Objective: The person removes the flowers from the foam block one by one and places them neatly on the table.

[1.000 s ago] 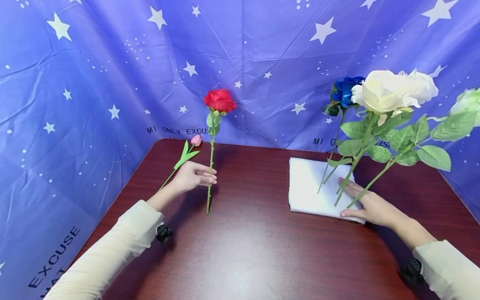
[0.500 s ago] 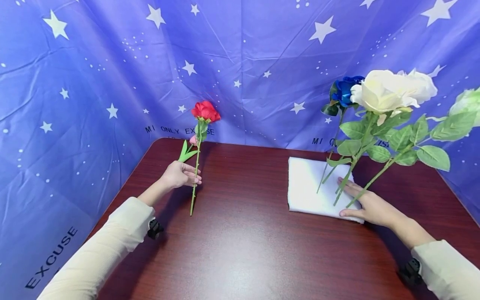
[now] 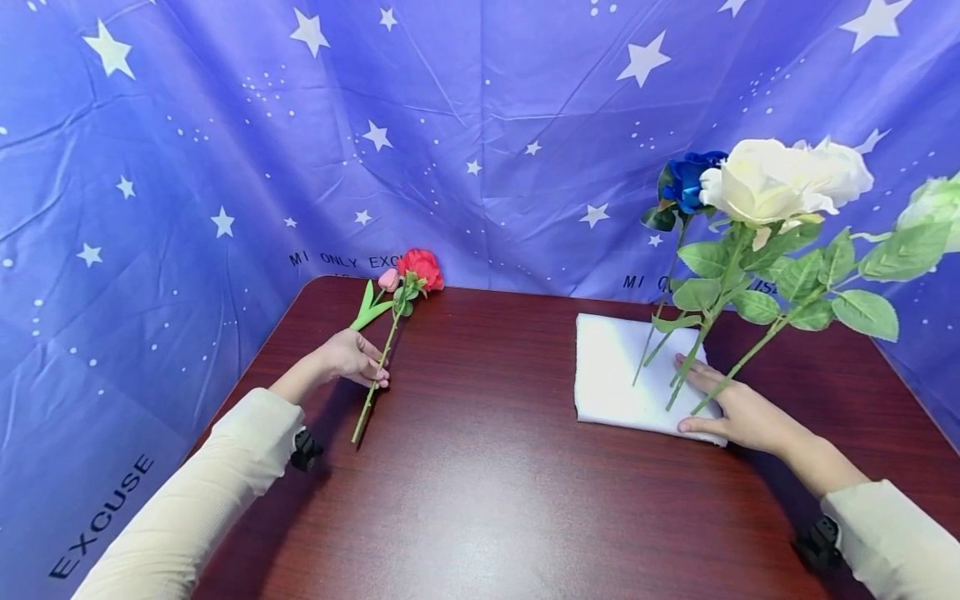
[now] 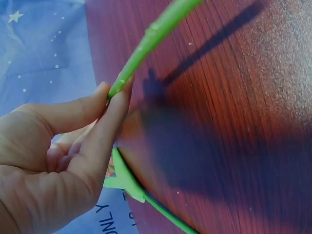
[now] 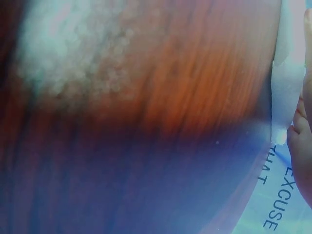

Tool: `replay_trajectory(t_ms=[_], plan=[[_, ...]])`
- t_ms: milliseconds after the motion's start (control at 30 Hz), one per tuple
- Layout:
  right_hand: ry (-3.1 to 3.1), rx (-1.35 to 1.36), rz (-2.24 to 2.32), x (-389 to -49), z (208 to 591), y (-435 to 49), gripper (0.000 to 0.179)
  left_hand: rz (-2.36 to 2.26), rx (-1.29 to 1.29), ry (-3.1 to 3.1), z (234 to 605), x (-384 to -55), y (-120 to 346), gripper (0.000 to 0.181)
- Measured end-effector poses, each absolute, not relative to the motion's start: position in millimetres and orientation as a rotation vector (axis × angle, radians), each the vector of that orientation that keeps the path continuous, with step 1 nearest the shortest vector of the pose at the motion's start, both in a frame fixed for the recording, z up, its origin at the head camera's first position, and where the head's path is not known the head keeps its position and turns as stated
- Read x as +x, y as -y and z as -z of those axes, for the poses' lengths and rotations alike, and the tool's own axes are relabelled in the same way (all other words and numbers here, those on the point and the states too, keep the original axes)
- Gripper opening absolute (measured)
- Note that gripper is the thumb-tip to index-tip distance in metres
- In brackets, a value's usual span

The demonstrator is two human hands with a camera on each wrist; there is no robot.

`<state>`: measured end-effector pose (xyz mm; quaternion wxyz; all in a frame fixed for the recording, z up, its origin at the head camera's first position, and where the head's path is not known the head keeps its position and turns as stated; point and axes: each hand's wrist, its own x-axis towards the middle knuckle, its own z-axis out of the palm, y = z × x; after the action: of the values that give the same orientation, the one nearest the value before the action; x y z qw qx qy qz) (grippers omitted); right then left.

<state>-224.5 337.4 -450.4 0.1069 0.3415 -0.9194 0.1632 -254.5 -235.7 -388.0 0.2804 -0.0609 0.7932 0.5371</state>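
My left hand (image 3: 352,354) pinches the green stem of a red rose (image 3: 422,269) between thumb and fingers, close over the left side of the table. In the left wrist view the stem (image 4: 151,39) runs up from the fingertips. A pink tulip (image 3: 388,280) with green leaves lies beside the rose, its lower stem hidden behind the hand. On the right, my right hand (image 3: 750,417) rests with fingers spread on a white foam block (image 3: 615,367). A blue rose (image 3: 688,179) and several white roses (image 3: 757,183) stand upright in the block.
The dark red wooden table (image 3: 480,467) reaches back to a blue curtain (image 3: 525,125) with white stars. A pale green-white flower (image 3: 933,212) leans out past the right edge of the head view, with broad leaves above the right hand.
My left hand has moved left and down with the red rose, which has tilted from upright and sunk next to the tulip. The right hand stays on the foam block.
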Motion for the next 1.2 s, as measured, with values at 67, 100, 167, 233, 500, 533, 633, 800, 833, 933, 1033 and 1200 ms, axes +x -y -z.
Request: replay_trajectory(t_ms=[67,100,167,233,500,533,633,800,833,933,1033,1200], plan=[[2.709,1.002,-0.481,-225,451,-338,0.084,-1.431,-0.178,-2.120,388,-254,237,0.049],[2.710,1.000,-0.481,-225,451,-338,0.084,-1.424,-0.186,-2.121,388,-254,237,0.049],[2.712,0.995,-0.482,-225,452,-338,0.084,-1.419,-0.203,-2.121,387,-254,239,0.048],[2.714,0.991,-0.484,-225,452,-338,0.084,-1.412,-0.220,-2.124,388,-253,241,0.049],[2.690,1.007,-0.479,-224,453,-339,0.084,-1.419,-0.253,-2.164,391,-254,250,0.050],[2.690,1.009,-0.477,-225,453,-339,0.084,-1.416,-0.254,-2.172,392,-254,251,0.049],[2.699,1.008,-0.482,-225,451,-339,0.086,-1.406,-0.251,-2.187,392,-254,252,0.045],[2.733,0.991,-0.486,-225,449,-338,0.087,-1.400,-0.267,-2.192,391,-254,252,0.043],[2.738,0.988,-0.485,-225,449,-338,0.087,-1.401,-0.271,-2.192,390,-253,252,0.044],[2.747,0.981,-0.485,-224,448,-338,0.087,-1.401,-0.296,-2.196,389,-253,253,0.046],[2.749,0.978,-0.483,-223,448,-337,0.086,-1.402,-0.302,-2.196,389,-253,255,0.046],[2.753,0.978,-0.487,-223,448,-337,0.085,-1.430,-0.304,-2.175,389,-253,261,0.043]])
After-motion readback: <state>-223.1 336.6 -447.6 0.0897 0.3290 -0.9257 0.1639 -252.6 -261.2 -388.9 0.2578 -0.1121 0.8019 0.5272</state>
